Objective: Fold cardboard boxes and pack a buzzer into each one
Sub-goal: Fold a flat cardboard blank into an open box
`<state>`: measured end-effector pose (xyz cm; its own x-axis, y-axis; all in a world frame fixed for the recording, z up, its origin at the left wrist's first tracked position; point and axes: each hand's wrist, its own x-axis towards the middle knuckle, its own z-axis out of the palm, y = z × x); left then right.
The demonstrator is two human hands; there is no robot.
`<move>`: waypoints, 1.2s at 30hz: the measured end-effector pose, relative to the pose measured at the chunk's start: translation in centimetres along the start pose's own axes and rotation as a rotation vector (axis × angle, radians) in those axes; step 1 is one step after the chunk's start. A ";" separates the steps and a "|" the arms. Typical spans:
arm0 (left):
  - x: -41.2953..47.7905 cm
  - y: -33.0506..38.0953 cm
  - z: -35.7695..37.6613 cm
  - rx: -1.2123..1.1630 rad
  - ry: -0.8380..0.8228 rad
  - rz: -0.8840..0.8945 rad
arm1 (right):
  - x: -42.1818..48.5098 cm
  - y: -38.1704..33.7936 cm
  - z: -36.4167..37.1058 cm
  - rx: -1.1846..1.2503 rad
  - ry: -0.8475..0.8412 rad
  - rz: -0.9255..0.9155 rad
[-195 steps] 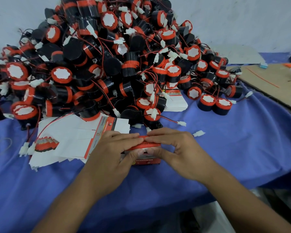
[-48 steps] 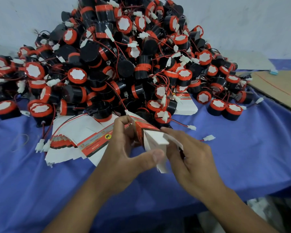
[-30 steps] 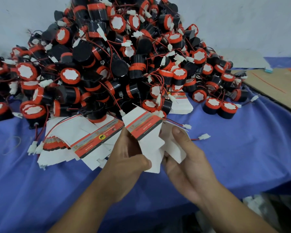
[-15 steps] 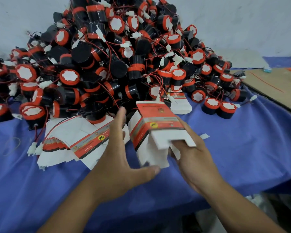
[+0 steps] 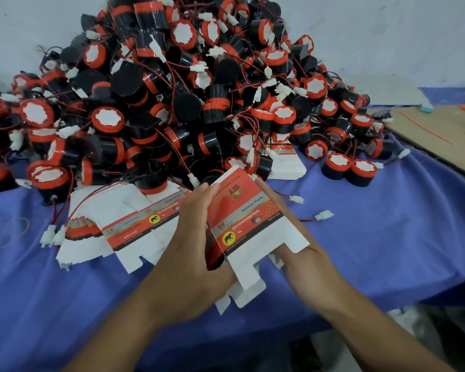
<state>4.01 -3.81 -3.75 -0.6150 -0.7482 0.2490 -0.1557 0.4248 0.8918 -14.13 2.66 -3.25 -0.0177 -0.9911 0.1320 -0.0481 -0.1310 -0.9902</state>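
L hand (image 5: 189,245) now grips box (image 5: 243,210) | R hand (image 5: 302,260) still holds

Both hands gripping a part-folded box (image 5: 246,224), left hand (image 5: 191,237), right hand (image 5: 293,237), buzzer pile (image 5: 172,89) behind

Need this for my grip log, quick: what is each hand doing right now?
Left hand: grips the box by its left side, thumb at the lower edge.
Right hand: holds the same box from the right, fingers behind it.
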 end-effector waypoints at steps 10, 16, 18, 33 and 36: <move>0.6 0.8 0.2 -0.223 0.210 0.094 | 1.0 -0.7 0.2 0.437 -0.093 -0.083; 0.4 0.9 0.6 -0.173 0.331 0.030 | 1.1 -0.6 0.3 0.193 -0.061 0.030; 0.4 0.9 0.8 -0.170 0.291 0.023 | 1.2 -0.5 0.7 0.152 0.011 0.013; 0.0 1.6 0.3 -0.112 -0.130 0.095 | 1.1 -0.1 0.3 0.116 0.154 0.068; -0.1 1.2 0.4 -0.176 -0.079 0.049 | 1.0 -0.2 0.6 0.044 0.127 -0.002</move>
<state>3.56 -3.03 -2.83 -0.6786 -0.6832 0.2698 0.0091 0.3594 0.9331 -13.59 1.66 -2.93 -0.1438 -0.9803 0.1356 -0.0046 -0.1364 -0.9906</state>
